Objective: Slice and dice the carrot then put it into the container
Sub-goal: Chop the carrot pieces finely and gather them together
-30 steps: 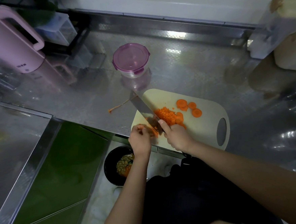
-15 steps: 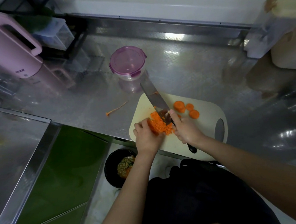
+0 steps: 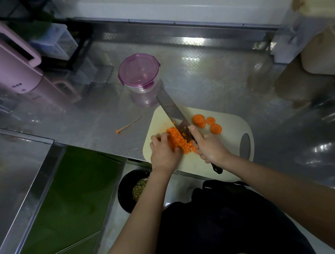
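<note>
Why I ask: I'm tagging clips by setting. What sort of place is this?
Probably a home kitchen: a steel counter carries a cutting board with diced carrot, the right hand grips a kitchen knife, and a pink electric kettle stands nearby.

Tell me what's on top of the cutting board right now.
Visible: diced carrot piled near-left, a few carrot slices farther right, and the knife, gripped by the right hand. The left hand touches the pile; anything under the hands or blade is hidden.
</note>
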Motion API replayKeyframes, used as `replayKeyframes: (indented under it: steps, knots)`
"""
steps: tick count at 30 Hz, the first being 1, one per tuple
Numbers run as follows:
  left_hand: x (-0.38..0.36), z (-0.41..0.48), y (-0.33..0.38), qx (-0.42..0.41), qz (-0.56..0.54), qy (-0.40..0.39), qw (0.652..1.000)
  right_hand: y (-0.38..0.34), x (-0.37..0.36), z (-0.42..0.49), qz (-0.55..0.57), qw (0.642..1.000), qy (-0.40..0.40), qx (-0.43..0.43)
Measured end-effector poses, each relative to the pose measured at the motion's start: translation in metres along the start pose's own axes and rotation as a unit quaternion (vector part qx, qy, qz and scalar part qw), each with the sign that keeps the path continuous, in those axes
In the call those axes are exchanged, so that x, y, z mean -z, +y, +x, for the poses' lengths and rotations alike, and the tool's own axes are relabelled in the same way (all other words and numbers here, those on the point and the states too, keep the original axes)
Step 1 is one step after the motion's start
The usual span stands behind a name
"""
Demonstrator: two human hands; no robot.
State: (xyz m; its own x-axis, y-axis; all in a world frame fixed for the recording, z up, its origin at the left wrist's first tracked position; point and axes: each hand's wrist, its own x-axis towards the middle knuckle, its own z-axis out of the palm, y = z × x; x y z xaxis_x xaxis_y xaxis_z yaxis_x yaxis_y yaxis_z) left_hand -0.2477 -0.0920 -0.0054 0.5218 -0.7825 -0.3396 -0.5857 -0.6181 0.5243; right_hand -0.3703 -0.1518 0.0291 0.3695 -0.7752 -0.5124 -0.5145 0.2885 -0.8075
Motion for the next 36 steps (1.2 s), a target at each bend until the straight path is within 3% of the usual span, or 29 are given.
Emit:
replayKeyframes:
  steps: [4,9,23,29,36]
  knots:
    - [-0.003,-0.004,0.004,0.062,-0.063,0.048,0.995,0.000,-0.001,0.001,0.003,1.000,0.001,-0.001]
    - [-0.009,-0.004,0.007,0.093,-0.031,0.051,0.994,-0.002,-0.002,0.002,0.001,1.000,-0.004,0.004]
    - [-0.008,0.008,0.004,0.031,0.034,0.041,0.998,0.001,-0.005,0.004,0.009,1.000,-0.011,0.012]
    - [0.003,0.017,-0.013,-0.061,0.098,0.042,0.992,0.002,-0.003,0.004,0.008,1.000,-0.009,0.014]
    - [0.009,0.017,-0.025,-0.095,0.024,0.048,0.994,0.002,-0.005,0.003,-0.017,0.999,-0.013,0.032]
